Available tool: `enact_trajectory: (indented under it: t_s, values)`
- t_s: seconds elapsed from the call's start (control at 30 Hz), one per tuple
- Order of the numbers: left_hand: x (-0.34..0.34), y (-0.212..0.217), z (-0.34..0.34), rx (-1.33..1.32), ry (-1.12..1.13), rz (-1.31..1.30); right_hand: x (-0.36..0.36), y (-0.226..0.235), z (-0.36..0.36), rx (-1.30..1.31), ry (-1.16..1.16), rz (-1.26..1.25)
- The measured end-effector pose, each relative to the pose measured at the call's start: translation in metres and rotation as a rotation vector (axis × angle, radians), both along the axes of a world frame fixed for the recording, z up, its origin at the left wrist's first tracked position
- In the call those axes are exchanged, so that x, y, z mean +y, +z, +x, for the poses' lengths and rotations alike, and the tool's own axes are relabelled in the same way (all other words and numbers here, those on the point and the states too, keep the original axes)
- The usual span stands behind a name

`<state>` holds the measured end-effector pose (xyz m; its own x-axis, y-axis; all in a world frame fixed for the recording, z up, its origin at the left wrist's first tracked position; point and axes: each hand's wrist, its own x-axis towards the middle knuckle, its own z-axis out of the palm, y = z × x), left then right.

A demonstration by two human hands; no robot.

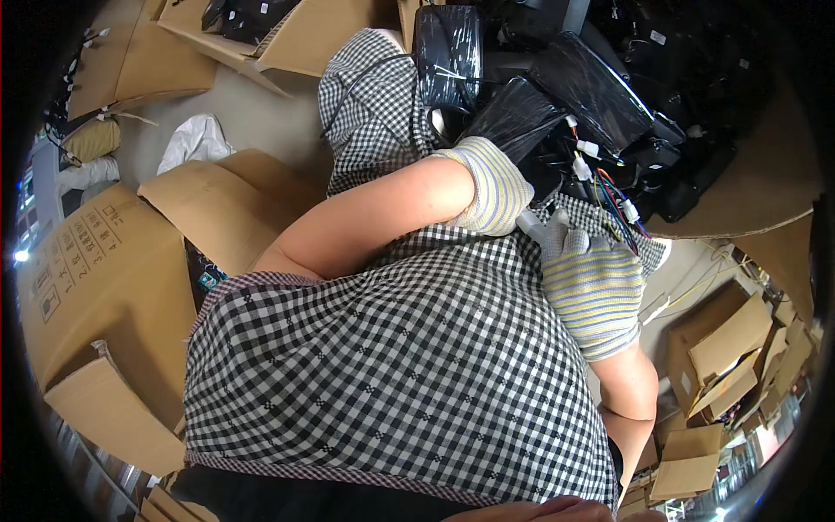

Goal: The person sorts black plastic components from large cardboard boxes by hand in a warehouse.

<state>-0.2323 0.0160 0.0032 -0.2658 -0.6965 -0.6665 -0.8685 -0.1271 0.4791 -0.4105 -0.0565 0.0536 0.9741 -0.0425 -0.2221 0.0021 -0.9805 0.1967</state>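
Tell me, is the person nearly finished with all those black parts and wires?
Hard to say how near. Already done, it seems: several black wrapped parts lie piled on the round cardboard. In hand: the gloved left hand reaches into the pile, and the gloved right hand is at a bundle of coloured wires with white plugs. Left: more black parts show in an open carton, but I cannot tell if they need work.

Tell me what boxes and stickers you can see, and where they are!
Big brown cardboard box, left side, dark printed marks on its side.
Open brown cartons, lower right, flaps up.
Flat cardboard sheets, top left.
Small white stickers on black plastic-wrapped parts, top right.
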Motion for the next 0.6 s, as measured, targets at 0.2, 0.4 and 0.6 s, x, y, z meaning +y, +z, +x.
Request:
enact_trajectory:
  t_s: [0.2,0.4,0.6]
  values:
    - [-0.005,0.004,0.001,-0.027,-0.009,0.007,0.004,-0.006,-0.003,-0.073,-0.133,0.038]
    - [-0.010,-0.003,0.001,-0.045,-0.050,0.076,0.005,-0.013,-0.003,-0.084,-0.053,-0.048]
    - [-0.015,-0.005,0.007,0.020,-0.047,0.092,0.001,-0.007,0.000,-0.090,-0.052,-0.071]
